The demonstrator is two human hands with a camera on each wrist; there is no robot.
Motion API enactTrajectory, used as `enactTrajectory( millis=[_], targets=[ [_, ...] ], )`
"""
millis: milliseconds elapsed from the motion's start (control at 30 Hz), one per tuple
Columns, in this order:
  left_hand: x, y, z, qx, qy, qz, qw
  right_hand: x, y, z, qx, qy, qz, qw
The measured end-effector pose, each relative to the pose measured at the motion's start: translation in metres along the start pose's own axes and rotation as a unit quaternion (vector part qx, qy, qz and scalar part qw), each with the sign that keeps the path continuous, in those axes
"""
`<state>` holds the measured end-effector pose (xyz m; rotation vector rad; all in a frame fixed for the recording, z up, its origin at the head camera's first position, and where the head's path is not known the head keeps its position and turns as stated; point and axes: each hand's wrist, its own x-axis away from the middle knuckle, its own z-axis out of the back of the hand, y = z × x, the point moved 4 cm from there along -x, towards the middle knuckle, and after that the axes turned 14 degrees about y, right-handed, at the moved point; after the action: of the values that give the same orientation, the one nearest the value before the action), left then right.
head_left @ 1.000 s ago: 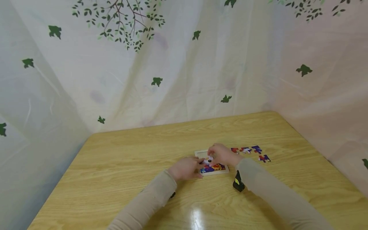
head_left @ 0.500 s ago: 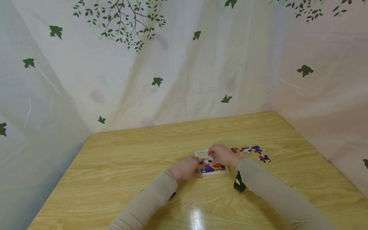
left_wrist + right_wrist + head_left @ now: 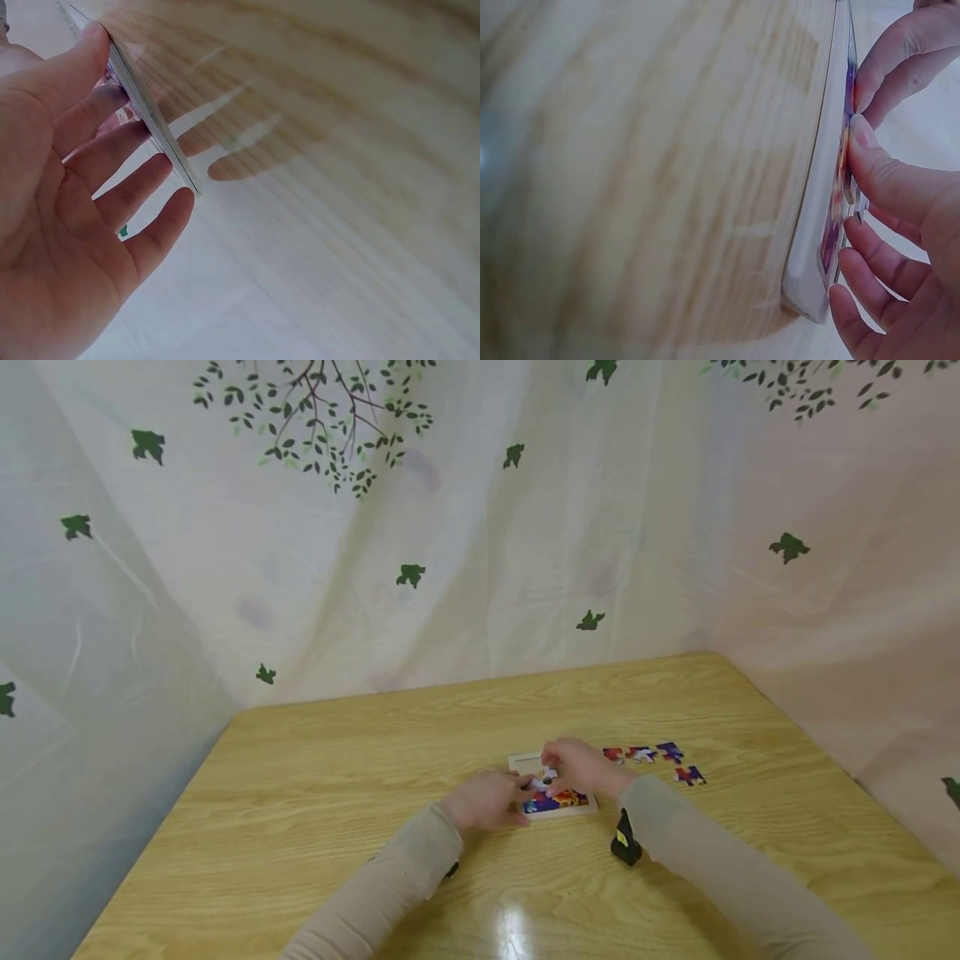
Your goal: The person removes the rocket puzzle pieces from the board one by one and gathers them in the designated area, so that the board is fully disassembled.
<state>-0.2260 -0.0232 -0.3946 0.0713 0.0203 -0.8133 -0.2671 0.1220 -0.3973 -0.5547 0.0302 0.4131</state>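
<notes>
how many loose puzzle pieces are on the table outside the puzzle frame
4: a red piece beside the right hand, a white-and-red piece next to it, a blue-purple piece ending that row, and a red-and-purple piece lower in view. The right hand may hide more.

The left hand touches the tray at nine o'clock; the right hand, at two, pinches a pale piece. Loose pieces lie on the table toward three.

The pale puzzle frame lies flat, partly filled.
</notes>
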Motion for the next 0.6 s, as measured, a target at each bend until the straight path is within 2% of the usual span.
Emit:
enactTrajectory(
  millis=[133,400,600],
  targets=[
    [0.000,0.000,0.000,0.000,0.003,0.002,1.0000,0.001,0.001,-0.001,0.001,0.000,-0.006,1.0000],
    [0.001,0.001,0.002,0.007,0.006,0.004,1.0000,0.005,-0.006,0.001,0.015,0.008,0.022,0.9996],
    [0.000,0.001,0.001,-0.003,0.010,-0.009,0.9999,0.008,-0.011,0.005,0.000,0.019,0.028,0.9994]
  ],
)
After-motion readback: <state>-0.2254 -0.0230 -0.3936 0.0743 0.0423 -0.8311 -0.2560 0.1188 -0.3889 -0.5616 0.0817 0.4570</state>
